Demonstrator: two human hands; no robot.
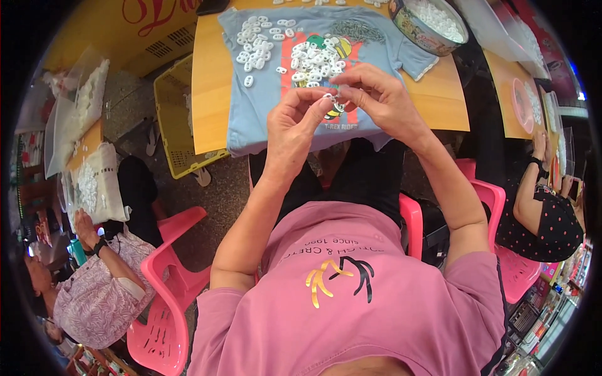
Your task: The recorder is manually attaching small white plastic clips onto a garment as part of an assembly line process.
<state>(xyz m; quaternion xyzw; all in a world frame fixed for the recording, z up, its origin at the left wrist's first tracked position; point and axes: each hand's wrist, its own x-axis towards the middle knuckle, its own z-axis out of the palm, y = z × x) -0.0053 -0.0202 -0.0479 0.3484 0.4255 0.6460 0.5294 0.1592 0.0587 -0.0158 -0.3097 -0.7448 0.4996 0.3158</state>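
Note:
My left hand (pixel 292 120) and my right hand (pixel 380 103) meet over the near part of a blue T-shirt (pixel 256 122) spread on the table. Thumb and fingers of both are pinched around a small white plastic piece (pixel 339 104); its exact shape is partly hidden by my fingertips. Just beyond lies a heap of white oval plastic pieces with two holes (pixel 318 61). Farther left is a second heap of the same pieces (pixel 254 47). A pile of small dark metal parts (pixel 359 30) sits at the back right of the cloth, too fine to make out singly.
A round tin (pixel 433 31) of white pieces stands at the table's (pixel 210 81) far right corner. On the left, a yellow crate (pixel 177 141) sits on the floor. Co-workers sit at both sides, on pink chairs (pixel 166 313), beside tables with more white pieces.

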